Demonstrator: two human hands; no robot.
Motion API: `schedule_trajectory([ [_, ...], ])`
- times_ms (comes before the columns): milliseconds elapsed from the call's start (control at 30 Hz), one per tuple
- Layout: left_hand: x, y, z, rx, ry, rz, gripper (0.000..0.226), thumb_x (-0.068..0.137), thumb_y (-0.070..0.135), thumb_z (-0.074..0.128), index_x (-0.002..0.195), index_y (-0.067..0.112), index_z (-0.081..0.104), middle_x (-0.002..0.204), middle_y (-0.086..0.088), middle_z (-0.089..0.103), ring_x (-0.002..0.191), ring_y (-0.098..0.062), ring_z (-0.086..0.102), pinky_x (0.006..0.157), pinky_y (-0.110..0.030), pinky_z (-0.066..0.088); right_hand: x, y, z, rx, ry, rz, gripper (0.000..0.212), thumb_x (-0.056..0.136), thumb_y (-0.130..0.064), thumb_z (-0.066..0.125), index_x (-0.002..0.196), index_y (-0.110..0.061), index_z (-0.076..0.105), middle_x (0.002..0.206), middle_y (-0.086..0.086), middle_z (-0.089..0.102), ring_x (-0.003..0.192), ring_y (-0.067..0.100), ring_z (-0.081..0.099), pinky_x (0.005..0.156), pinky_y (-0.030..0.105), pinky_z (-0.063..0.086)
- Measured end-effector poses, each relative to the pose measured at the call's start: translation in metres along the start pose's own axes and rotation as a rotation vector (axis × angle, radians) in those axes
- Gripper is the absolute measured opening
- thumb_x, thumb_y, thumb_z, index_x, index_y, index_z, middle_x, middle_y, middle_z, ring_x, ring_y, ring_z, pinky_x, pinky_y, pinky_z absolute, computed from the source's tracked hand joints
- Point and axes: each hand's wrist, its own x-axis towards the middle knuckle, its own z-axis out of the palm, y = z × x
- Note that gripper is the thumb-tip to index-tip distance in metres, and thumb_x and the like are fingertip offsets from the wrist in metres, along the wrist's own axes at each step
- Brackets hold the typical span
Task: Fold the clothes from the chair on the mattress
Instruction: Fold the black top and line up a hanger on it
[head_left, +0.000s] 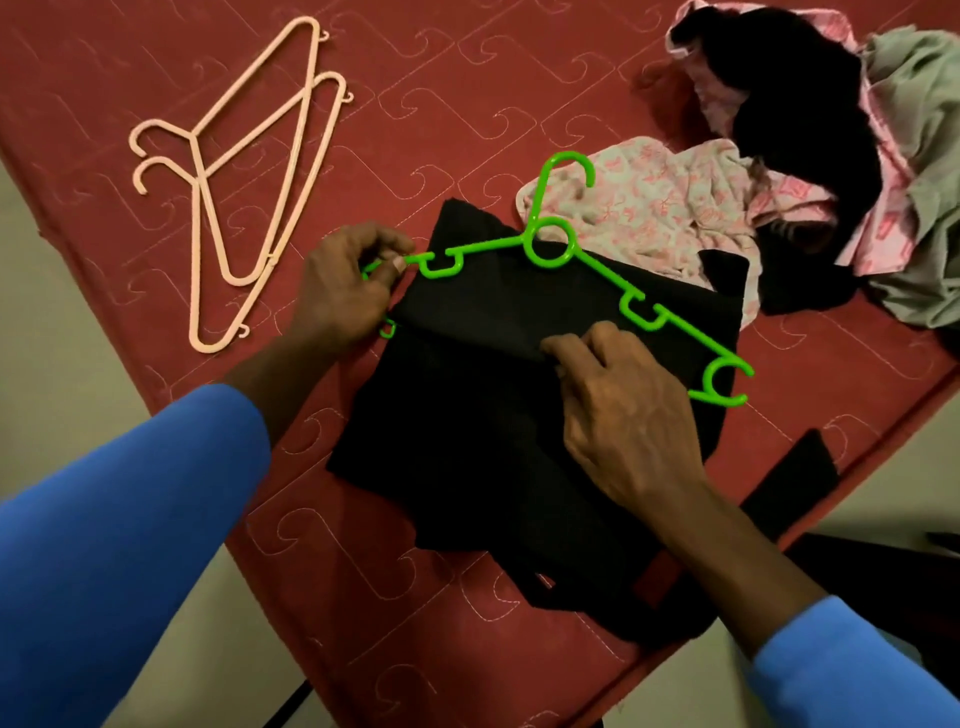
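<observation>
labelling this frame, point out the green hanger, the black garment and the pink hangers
green hanger (529, 236), head view, where its stem meets the ring
black garment (467, 441), head view, flat middle of the cloth
pink hangers (196, 137), head view, neck of the upper one

The green hanger (530, 236) has its left end hidden inside the left hand (340, 293), and its bottom bar is covered by the black garment (467, 431). Up and right of the hanger, the grey cloth (919, 156) runs off the right edge. The dark cloth (795, 104) beside it is too dark to make out.
</observation>
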Motion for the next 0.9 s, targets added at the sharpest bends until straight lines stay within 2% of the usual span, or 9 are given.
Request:
schedule_trajectory([
  [133,0.033,0.016,0.009,0.026,-0.033,0.025,0.022,0.097,0.011,0.066,0.101,0.031,0.072,0.101,0.000,0.072,0.095,-0.016,0.069,0.083,-0.036,0.059,-0.010,0.014,0.006,0.043,0.007,-0.123,0.038,0.090,-0.009,0.071,0.127,-0.016,0.067,0.093,0.009,0.054,0.076,0.028,0.054,0.053,0.035,0.038],
  [267,0.061,0.030,0.024,0.035,-0.010,0.037,0.019,0.097,0.014,0.066,0.102,0.032,0.071,0.104,0.001,0.071,0.097,-0.018,0.069,0.090,-0.046,0.060,-0.015,0.019,0.002,0.111,0.088,-0.102,0.033,0.094,-0.010,0.069,0.127,-0.015,0.069,0.092,0.007,0.055,0.074,0.023,0.052,0.053,0.035,0.041],
  [433,0.037,0.045,0.028,0.429,0.167,0.176,0.033,0.097,0.044,0.059,0.125,0.026,0.062,0.124,-0.009,0.055,0.122,-0.027,0.052,0.108,-0.059,0.040,-0.035,0.030,0.003,0.053,-0.061,-0.011,0.050,0.092,-0.022,0.071,0.141,-0.017,0.059,0.110,0.008,0.056,0.092,0.028,0.055,0.071,0.043,0.046],
  [467,0.020,0.049,0.025,0.385,0.163,0.268,0.034,0.095,0.042,0.058,0.122,0.022,0.062,0.120,-0.009,0.056,0.117,-0.027,0.053,0.103,-0.057,0.042,-0.042,0.032,0.001,0.046,-0.076,0.031,0.054,0.090,-0.021,0.072,0.142,-0.017,0.058,0.114,0.008,0.057,0.096,0.028,0.055,0.075,0.043,0.046],
  [533,-0.018,0.049,0.017,0.341,-0.039,0.468,0.041,0.084,0.036,0.060,0.121,0.018,0.063,0.119,-0.009,0.057,0.116,-0.027,0.053,0.099,-0.053,0.043,-0.055,0.036,-0.002,0.051,-0.092,0.091,0.058,0.086,-0.019,0.072,0.143,-0.016,0.058,0.120,0.008,0.057,0.102,0.029,0.055,0.078,0.044,0.047],
  [600,-0.052,0.041,0.016,0.466,-0.301,0.549,0.065,0.073,0.039,0.061,0.135,0.021,0.058,0.139,-0.007,0.052,0.133,-0.026,0.046,0.109,-0.054,0.035,-0.067,0.039,-0.002,0.065,-0.094,0.105,0.054,0.085,-0.014,0.072,0.138,-0.012,0.062,0.120,0.009,0.060,0.103,0.030,0.056,0.079,0.046,0.050],
  [667,-0.069,0.031,0.021,0.648,-0.417,0.580,0.083,0.068,0.035,0.066,0.148,0.024,0.048,0.158,-0.005,0.040,0.147,-0.027,0.036,0.115,-0.059,0.029,-0.075,0.041,-0.001,0.090,-0.063,0.099,0.040,0.088,-0.007,0.072,0.128,-0.008,0.069,0.115,0.010,0.064,0.100,0.030,0.058,0.077,0.046,0.053],
  [767,-0.068,0.022,0.029,0.744,-0.363,0.620,0.080,0.075,0.018,0.060,0.153,0.019,0.044,0.162,-0.010,0.040,0.148,-0.030,0.039,0.117,-0.060,0.030,-0.075,0.038,-0.004,0.198,0.032,0.163,0.026,0.093,-0.004,0.069,0.119,-0.005,0.073,0.108,0.009,0.066,0.098,0.026,0.061,0.081,0.039,0.055],
  [900,-0.052,0.017,0.020,0.680,-0.203,0.627,0.061,0.080,-0.001,0.055,0.140,0.005,0.059,0.142,-0.019,0.062,0.130,-0.036,0.060,0.110,-0.052,0.043,-0.068,0.033,-0.023,0.377,0.169,0.263,0.022,0.096,-0.005,0.067,0.117,-0.006,0.074,0.107,0.007,0.067,0.097,0.018,0.064,0.086,0.019,0.049],
])
